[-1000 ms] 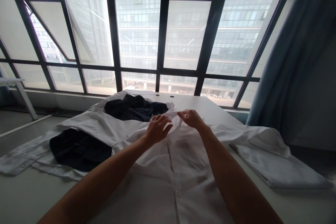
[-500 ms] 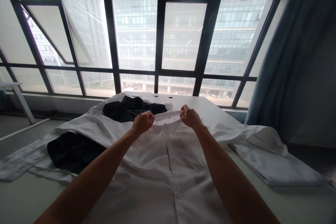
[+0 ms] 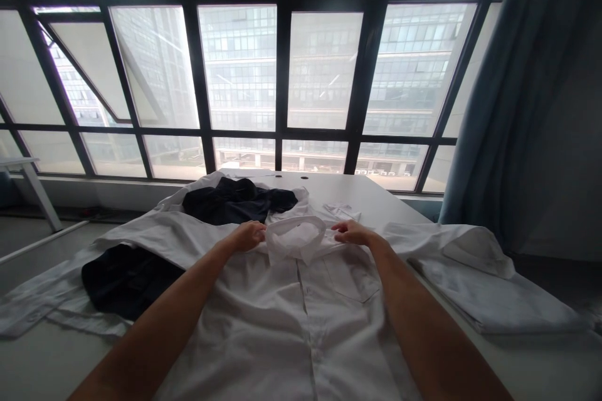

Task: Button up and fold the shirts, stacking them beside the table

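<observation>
A white button-up shirt [image 3: 277, 301] lies front side up on the table, its collar [image 3: 295, 235] standing in a loop and a chest pocket showing on the right. My left hand [image 3: 250, 235] is just left of the collar, its fingers closed on the shirt's shoulder. On the other side, my right hand [image 3: 352, 232] pinches the cloth at the opposite shoulder with thumb and fingers. The fingertips are small and partly lost against the white fabric. Both sleeves spread outward, the left one over dark cloth.
Dark garments [image 3: 235, 200] lie on white cloth at the back left, and more dark cloth [image 3: 126, 279] at the left. A folded white cloth [image 3: 498, 301] rests at the right. Behind the white table [image 3: 376, 197] are windows; a blue curtain [image 3: 489, 138] hangs at the right.
Both hands have let go of the collar, which they held stretched and raised. They have moved down and apart to the shoulders, and the collar now stands as an open loop.
</observation>
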Tool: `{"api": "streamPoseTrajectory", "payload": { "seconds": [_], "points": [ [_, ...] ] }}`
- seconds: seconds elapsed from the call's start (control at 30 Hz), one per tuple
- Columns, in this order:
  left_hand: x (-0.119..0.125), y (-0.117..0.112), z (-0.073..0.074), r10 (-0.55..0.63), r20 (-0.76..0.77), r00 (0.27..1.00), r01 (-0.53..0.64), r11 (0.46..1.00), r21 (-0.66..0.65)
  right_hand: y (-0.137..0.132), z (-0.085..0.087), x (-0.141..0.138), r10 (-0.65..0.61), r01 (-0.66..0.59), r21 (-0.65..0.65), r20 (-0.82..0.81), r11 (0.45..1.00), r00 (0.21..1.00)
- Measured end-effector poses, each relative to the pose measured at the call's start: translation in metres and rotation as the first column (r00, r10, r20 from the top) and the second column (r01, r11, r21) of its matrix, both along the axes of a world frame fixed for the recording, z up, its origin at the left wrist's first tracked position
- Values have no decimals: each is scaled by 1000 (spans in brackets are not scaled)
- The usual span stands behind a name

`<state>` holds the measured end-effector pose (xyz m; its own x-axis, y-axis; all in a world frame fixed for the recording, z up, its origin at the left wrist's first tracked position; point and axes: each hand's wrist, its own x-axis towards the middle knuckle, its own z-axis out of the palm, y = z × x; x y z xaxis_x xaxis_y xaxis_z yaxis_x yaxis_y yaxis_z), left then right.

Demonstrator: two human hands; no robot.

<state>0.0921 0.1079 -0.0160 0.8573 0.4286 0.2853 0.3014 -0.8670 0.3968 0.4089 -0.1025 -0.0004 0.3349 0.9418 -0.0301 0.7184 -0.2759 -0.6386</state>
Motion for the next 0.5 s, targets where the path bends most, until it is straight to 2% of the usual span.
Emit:
{"api": "streamPoseTrajectory", "payload": {
  "seconds": [0.07, 0.13, 0.27, 0.37, 0.5],
  "points": [
    [-2, -1, 6, -5, -33, 999, 9, 992, 126, 0, 4, 0, -6, 5, 15, 90, 1000, 996],
    [-7, 2, 17, 21, -6, 1000, -19, 980, 198, -1, 11, 1, -32, 17, 82, 183, 997, 983],
    [-25, 21, 44, 133, 138, 981, -158, 970, 186, -6, 30, 12, -137, 64, 280, 251, 958, 958],
    [-39, 40, 66, 193, 142, 971, -215, 964, 159, -6, 38, 20, -181, 98, 306, 256, 947, 950],
    [-50, 63, 92, 173, 127, 977, -198, 956, 218, 3, 50, 24, -202, 81, 343, 334, 936, 921]
  ]
}}
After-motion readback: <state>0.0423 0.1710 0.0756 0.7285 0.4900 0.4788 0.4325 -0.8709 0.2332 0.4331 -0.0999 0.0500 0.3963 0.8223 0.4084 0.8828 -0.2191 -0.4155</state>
